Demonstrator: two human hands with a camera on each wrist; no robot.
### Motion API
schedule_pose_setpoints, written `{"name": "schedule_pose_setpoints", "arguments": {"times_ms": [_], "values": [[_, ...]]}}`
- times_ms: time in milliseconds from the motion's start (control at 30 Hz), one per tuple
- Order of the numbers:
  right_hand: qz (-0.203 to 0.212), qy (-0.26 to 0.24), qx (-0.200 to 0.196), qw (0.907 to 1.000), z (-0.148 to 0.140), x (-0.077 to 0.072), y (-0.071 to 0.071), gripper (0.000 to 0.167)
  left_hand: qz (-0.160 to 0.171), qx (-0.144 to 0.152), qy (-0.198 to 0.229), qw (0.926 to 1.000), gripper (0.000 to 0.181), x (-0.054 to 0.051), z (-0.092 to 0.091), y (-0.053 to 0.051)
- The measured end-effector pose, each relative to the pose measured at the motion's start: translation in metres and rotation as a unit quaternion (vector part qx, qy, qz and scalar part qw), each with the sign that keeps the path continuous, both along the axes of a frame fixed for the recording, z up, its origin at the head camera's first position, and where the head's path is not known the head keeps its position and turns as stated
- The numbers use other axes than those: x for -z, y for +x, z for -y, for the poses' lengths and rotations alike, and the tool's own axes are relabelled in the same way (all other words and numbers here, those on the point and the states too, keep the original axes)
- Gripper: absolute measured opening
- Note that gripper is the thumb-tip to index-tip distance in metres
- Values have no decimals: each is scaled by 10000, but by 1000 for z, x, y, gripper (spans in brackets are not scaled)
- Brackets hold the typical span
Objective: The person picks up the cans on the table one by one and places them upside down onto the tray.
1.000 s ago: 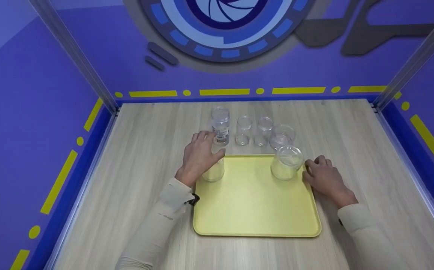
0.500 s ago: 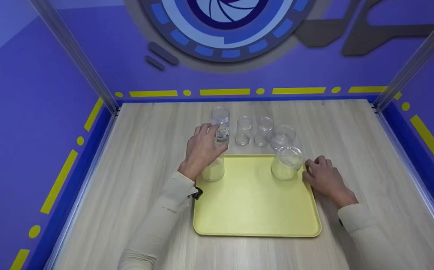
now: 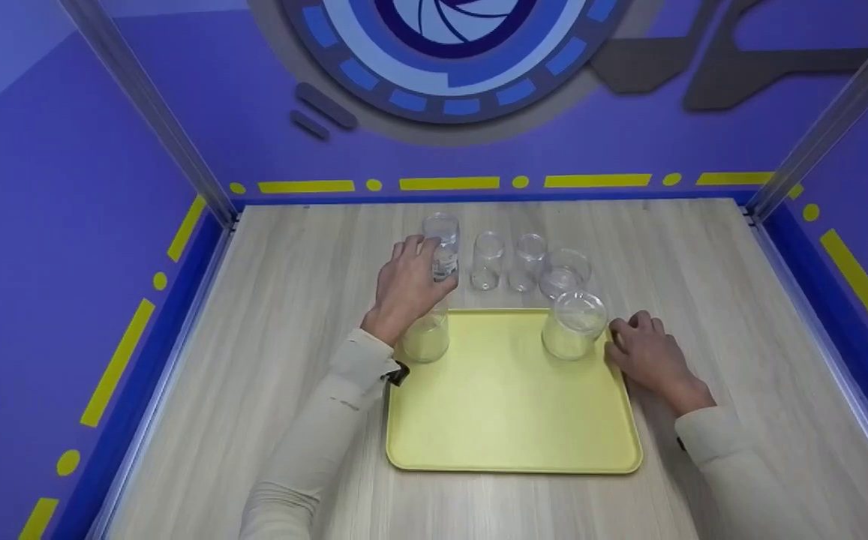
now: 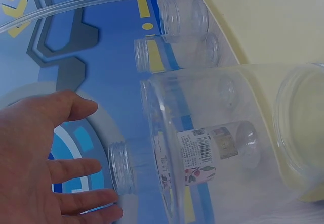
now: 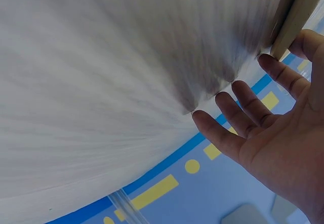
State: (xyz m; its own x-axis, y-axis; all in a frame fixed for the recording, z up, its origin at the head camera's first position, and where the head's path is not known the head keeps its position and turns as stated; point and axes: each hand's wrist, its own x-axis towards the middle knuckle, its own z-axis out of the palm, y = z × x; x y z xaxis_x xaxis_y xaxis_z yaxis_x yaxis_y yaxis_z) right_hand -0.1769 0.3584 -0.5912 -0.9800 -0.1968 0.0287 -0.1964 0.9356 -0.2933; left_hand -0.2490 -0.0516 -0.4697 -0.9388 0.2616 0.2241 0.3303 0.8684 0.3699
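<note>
My left hand (image 3: pixel 409 281) reaches over a clear jar (image 3: pixel 426 346) on the tray's far left corner, its fingers near a tall clear bottle (image 3: pixel 441 225) with a printed label (image 4: pixel 197 153). In the left wrist view, thumb and fingers are spread, with a gap between them and the bottle's ribbed top (image 4: pixel 121 166). Beside the right edge of the yellow tray (image 3: pixel 516 409), my right hand (image 3: pixel 650 356) has its fingertips on the table. Thumb and index finger touch or nearly touch the tray edge (image 5: pixel 298 16). A wide clear jar (image 3: pixel 572 337) stands on the tray's far right.
Behind the tray, two slim clear jars (image 3: pixel 488 262) (image 3: pixel 528 264) and a low round clear jar (image 3: pixel 565 276) stand in a row right of the labelled bottle. Blue printed panels (image 3: pixel 201 112) enclose the wooden-topped table (image 3: pixel 283 300) on three sides.
My left hand has moved forward and slightly right, from above the near left jar to the labelled bottle. The right hand, tray and jars have stayed put.
</note>
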Motion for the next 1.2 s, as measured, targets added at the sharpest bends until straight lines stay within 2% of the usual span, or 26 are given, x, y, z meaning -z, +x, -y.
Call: {"name": "schedule_pose_setpoints", "arguments": {"times_ms": [133, 367, 600, 900, 1200], "values": [[50, 0, -4, 10000, 0, 1, 0, 34, -44, 32, -38, 10000, 66, -1, -1, -4], [-19, -11, -10, 10000, 1, 1, -1, 32, 92, 47, -147, 9998, 69, -5, -3, -8], [-24, -23, 6, 10000, 1, 1, 0, 32, -23, 14, -176, 9998, 68, -7, -6, -18], [70, 54, -1, 10000, 2, 1, 0, 35, 34, -15, -248, 9997, 71, -7, -11, -30], [-3, 45, 1, 10000, 1, -1, 1, 34, 137, -78, -362, 9992, 70, -9, -17, -40]]}}
